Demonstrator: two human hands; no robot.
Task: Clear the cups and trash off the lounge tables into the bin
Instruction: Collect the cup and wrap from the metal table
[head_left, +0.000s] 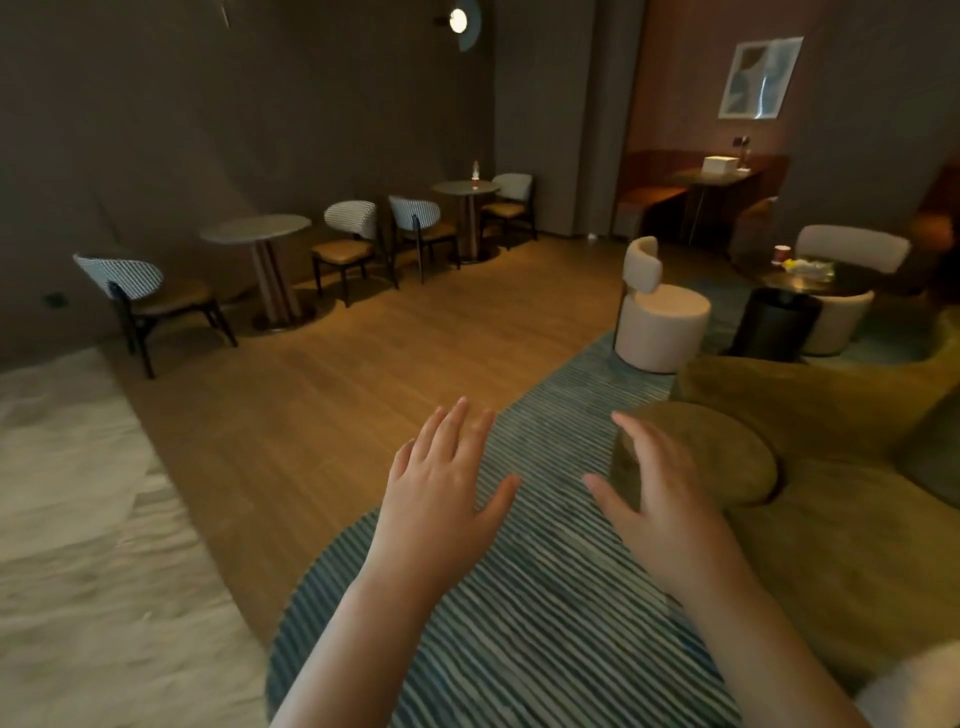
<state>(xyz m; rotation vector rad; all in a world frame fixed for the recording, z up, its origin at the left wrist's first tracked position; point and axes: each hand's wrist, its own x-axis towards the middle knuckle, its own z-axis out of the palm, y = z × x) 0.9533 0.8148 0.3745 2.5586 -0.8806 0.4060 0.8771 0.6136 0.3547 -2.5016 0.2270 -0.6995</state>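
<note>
Both hands are empty. The left hand (441, 483) and right hand (654, 488) are held out low over the striped rug (519, 597), palms down, fingers straight and spread. Nothing is gripped or touched. Judged: the hands are kept free for a pickup (a transit pose, no load).

The task items are far ahead of the right hand and off to its right. A red cup (781, 254) and a pile of crumpled trash (810, 267) just beside it are set on a dark round counter (841, 283). Likely left there by guests, so they sit near the rim, within reach of the seats.

Orientation:
- The cup is upright, long axis vertical, mouth up. Lid detail is too small to tell.
- The trash is a loose heap of yellow and clear bits; no clear axis can be read.

A dark cylinder (779, 325) is seen below that counter, on the hand side. Bin or counter base cannot be told.

Far ahead of the left hand, a small bottle-like item (475, 171) stands upright on a light round counter (465, 188). Whether it counts as trash cannot be judged.
</note>
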